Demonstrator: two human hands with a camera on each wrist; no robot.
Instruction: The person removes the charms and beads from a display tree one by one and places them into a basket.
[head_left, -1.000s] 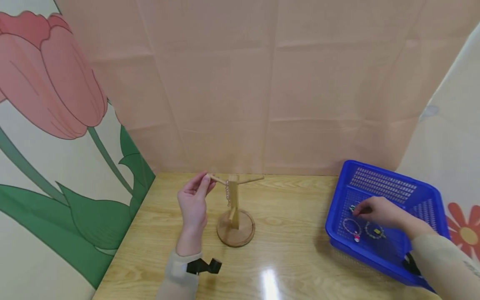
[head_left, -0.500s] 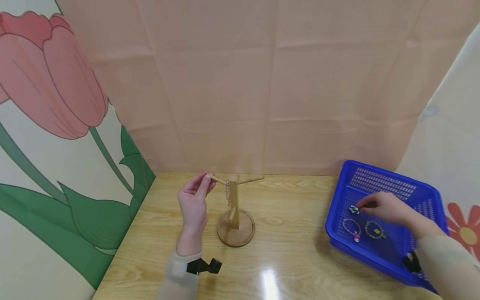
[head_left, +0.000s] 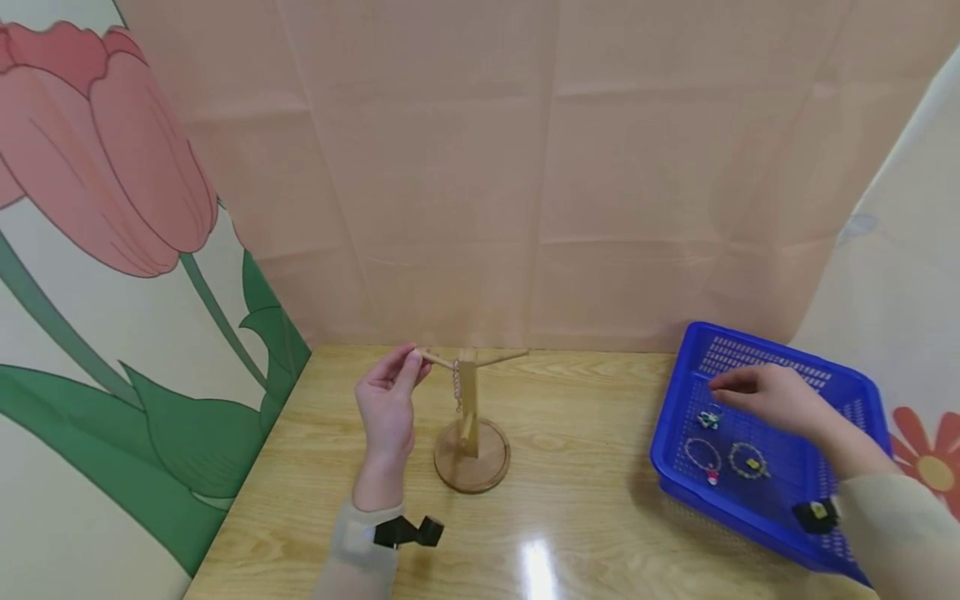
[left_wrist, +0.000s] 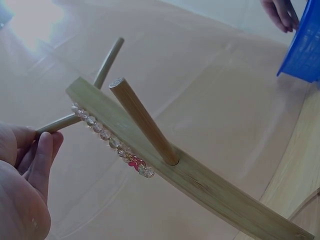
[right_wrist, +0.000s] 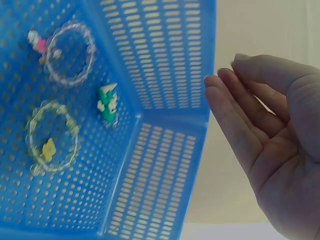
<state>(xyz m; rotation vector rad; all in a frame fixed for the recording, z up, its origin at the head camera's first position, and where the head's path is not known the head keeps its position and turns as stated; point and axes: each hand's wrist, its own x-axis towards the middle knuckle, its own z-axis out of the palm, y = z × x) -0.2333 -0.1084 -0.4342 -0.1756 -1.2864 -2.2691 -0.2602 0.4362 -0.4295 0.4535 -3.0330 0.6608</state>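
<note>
The left hand [head_left: 386, 408] pinches the tip of the left peg [head_left: 437, 360] of the wooden stand [head_left: 471, 433] between thumb and fingers, exactly as it did half a second and a full second ago; stand and hand have not shifted. A clear beaded bracelet [head_left: 455, 387] with a small pink charm hangs from that peg, lying against the upright post [left_wrist: 150, 145], and it too is unchanged. The difference lies with the right hand [head_left: 772, 400]: a second ago it was low in the blue basket [head_left: 780, 517] with its fingertips at the small green-and-white charm piece [head_left: 708, 417]; now it has lifted and drawn back toward the basket's far wall, at about 1 o'clock from that piece, and holds nothing. Its fingers [right_wrist: 240, 130] are relaxed and nearly straight, held together, palm bare in the right wrist view. The green-and-white piece lies on the basket floor [right_wrist: 107, 102] where it was, released or never taken. Two more beaded bracelets rest in the basket as before: one with a pink charm [head_left: 703, 457] at 6 o'clock from the green piece, one with a yellow charm [head_left: 749, 461] at about 4 o'clock. The basket sits on the wooden table [head_left: 585, 500] at 3 o'clock from the stand, well apart from it.
</note>
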